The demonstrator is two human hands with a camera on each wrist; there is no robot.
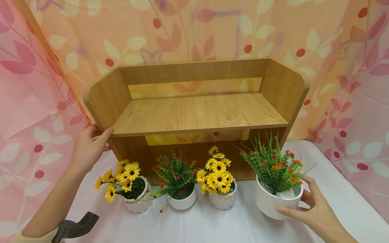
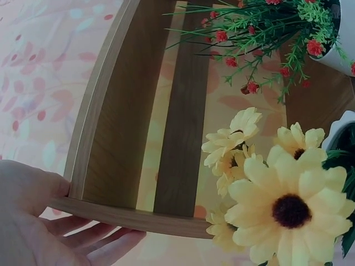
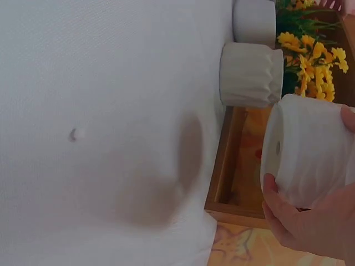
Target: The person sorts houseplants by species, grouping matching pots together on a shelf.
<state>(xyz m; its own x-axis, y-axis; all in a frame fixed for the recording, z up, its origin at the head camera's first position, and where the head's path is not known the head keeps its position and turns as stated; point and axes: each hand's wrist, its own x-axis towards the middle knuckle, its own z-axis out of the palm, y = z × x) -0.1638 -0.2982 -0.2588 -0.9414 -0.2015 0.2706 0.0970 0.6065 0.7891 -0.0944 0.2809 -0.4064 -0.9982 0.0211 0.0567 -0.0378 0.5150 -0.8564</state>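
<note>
My left hand [image 1: 88,148] grips the left side panel of a two-tier wooden shelf [image 1: 197,111], thumb at the front edge and fingers on the outer side. In my right hand [image 1: 319,209] is a white pot [image 1: 273,204] of artificial grass with orange-red flowers, pinched at its right side. The right wrist view shows this pot [image 3: 316,149] raised off the cloth, its underside visible. Left of it stand a pot of yellow daisies [image 1: 222,199], a round pot with red-flowered grass [image 1: 183,201] and another yellow daisy pot [image 1: 138,204].
A white cloth [image 1: 194,226] covers the table under the pots and shelf. Leaf-patterned curtains [image 1: 194,30] hang behind and at both sides. A dark strap-like piece [image 1: 77,226] sticks out from my left wrist.
</note>
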